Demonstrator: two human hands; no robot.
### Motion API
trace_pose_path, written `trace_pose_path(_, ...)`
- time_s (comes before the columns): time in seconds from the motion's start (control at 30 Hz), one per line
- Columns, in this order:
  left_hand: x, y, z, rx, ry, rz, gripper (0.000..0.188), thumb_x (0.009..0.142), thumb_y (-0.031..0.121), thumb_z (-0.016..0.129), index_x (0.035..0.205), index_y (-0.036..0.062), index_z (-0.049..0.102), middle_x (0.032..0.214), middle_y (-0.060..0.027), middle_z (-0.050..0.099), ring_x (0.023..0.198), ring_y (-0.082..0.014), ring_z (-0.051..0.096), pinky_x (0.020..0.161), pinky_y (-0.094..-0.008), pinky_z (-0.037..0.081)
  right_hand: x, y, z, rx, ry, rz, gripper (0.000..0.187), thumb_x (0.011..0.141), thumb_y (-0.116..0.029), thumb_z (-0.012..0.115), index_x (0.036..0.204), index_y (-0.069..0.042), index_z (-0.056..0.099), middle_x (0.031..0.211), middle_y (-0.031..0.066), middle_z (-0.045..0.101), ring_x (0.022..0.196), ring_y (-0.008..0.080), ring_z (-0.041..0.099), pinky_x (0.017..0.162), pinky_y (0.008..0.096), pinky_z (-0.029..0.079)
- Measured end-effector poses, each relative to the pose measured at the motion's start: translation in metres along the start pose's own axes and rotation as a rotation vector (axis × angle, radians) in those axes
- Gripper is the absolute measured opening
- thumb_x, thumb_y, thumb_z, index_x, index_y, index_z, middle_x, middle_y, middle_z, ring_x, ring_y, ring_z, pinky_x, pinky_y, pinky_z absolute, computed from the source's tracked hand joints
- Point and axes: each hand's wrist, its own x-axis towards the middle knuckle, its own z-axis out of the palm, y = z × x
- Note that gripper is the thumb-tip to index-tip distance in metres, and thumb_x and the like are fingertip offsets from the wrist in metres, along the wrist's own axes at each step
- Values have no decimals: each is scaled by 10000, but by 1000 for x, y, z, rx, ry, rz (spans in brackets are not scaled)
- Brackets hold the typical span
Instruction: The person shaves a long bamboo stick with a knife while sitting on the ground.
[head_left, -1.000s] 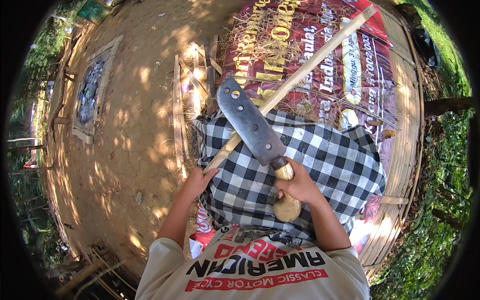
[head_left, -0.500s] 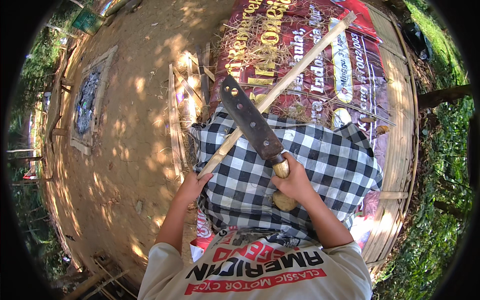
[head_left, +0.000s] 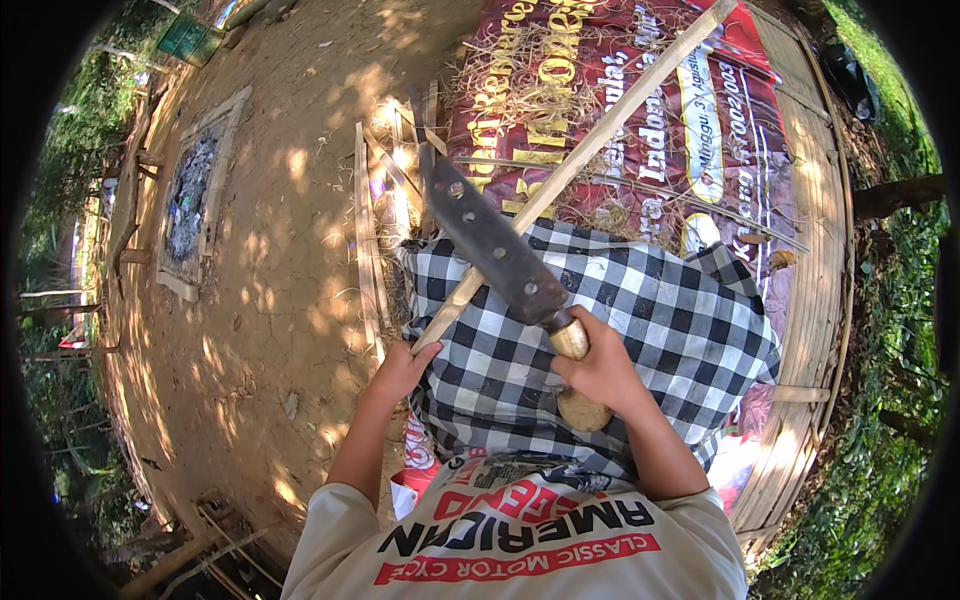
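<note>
One long bamboo pole (head_left: 590, 150) is lying slantwise across a checked cloth (head_left: 640, 320) and a red banner (head_left: 640, 90). The left hand (head_left: 400, 368) is grasping its near end, fingers clenched. The right hand (head_left: 600, 368) is gripping one machete (head_left: 495, 245), blade crossing the pole. Straw (head_left: 540, 50) is littering the banner.

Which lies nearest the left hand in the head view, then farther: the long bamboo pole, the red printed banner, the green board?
1. Long bamboo pole: gripped by the left hand.
2. Red printed banner: ahead, right.
3. Green board: far upper left.
</note>
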Motion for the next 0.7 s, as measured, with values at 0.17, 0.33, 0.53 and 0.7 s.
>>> trace_pose_path(0.17,0,5,-5,32,34,27,633,877,482,638,855,-149,601,709,-182,634,687,-236,632,627,-379,493,2,-3,-7,-105,152,-68,422,676,-77,659,1076,4,552,767,220,637,704,391,645,670,410,503)
trace_pose_path(0.33,-2,-15,3,-55,65,119,575,893,448,633,820,-123,619,660,-161,617,640,-201,606,596,-366,485,2,3,2,-142,65,-75,400,670,-84,665,1051,-7,572,781,233,639,766,419,646,698,418,503)
trace_pose_path(0.53,-2,4,-3,37,-2,-13,567,891,434,641,845,-130,618,668,-164,623,646,-217,617,622,-365,484,2,6,1,-108,88,-2,411,664,-83,666,1058,-4,578,814,221,652,776,412,651,717,397,507)
trace_pose_path(0.7,-6,-1,2,-7,101,119,560,898,440,635,846,-118,641,652,-241,617,619,-308,628,616,-398,484,1,9,-13,-188,25,-102,478,667,-91,667,1114,21,538,809,224,648,771,399,656,725,391,509)
